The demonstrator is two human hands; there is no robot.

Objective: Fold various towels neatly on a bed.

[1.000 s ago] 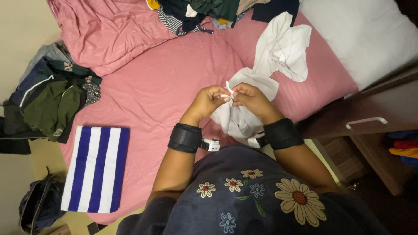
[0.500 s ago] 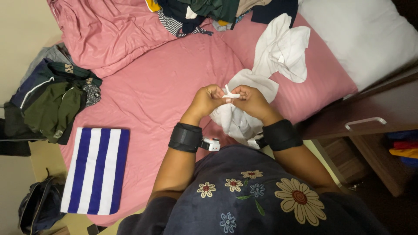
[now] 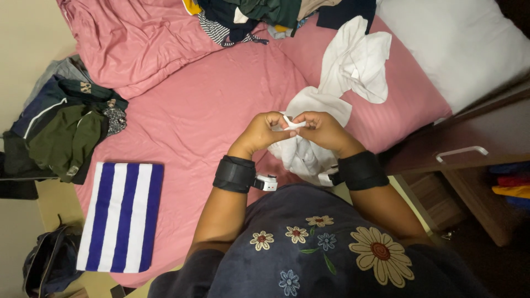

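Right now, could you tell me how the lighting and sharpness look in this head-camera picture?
Head view: warm, dim light; white garment and pillow brightest, without glare; left hand and right hand fairly sharp; dark clothes pile loses detail in shadow; edges bend slightly.

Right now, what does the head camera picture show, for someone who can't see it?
Both hands, left hand and right hand, pinch a white garment above a pink bed. A folded blue-and-white striped cloth lies to the left.

We pinch a bunched edge of the white garment (image 3: 309,152) between our left hand (image 3: 262,131) and right hand (image 3: 323,129), above the pink bedsheet (image 3: 215,110); a blue-and-white striped folded cloth (image 3: 121,215) lies well apart.
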